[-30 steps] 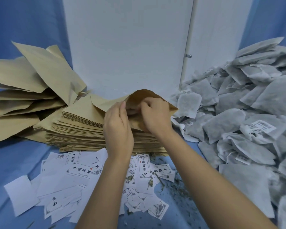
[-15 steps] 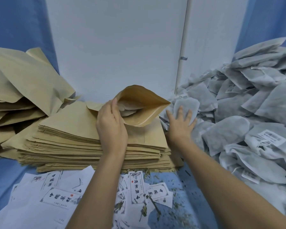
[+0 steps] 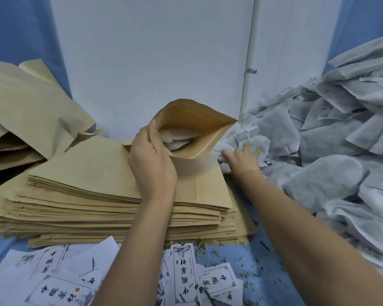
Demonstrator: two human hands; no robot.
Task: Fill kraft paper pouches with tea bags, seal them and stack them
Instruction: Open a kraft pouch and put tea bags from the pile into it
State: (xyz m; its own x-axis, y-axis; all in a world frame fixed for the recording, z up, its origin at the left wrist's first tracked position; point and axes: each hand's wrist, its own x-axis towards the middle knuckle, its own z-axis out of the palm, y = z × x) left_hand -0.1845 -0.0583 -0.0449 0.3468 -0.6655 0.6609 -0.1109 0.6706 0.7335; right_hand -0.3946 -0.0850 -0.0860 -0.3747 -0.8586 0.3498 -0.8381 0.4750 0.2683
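My left hand [image 3: 152, 160] holds the near lip of a kraft paper pouch [image 3: 199, 120], keeping its mouth wide open. Pale tea bags [image 3: 174, 139] lie inside it. The pouch rests on a tall stack of flat kraft pouches [image 3: 93, 188]. My right hand [image 3: 244, 156] reaches into the big heap of grey-white tea bags [image 3: 323, 173] on the right, and its fingers curl around one tea bag [image 3: 258, 143] at the heap's left edge.
More kraft pouches [image 3: 29, 111] lie loosely piled at the far left. Printed white paper labels [image 3: 181, 274] and loose tea crumbs are scattered on the blue cloth [image 3: 252, 268] in front. A white wall panel [image 3: 155, 51] stands behind.
My right hand left the pouch's mouth, moved right to the tea bag heap and now closes on a bag. My left hand kept the pouch open and lifted its lip higher.
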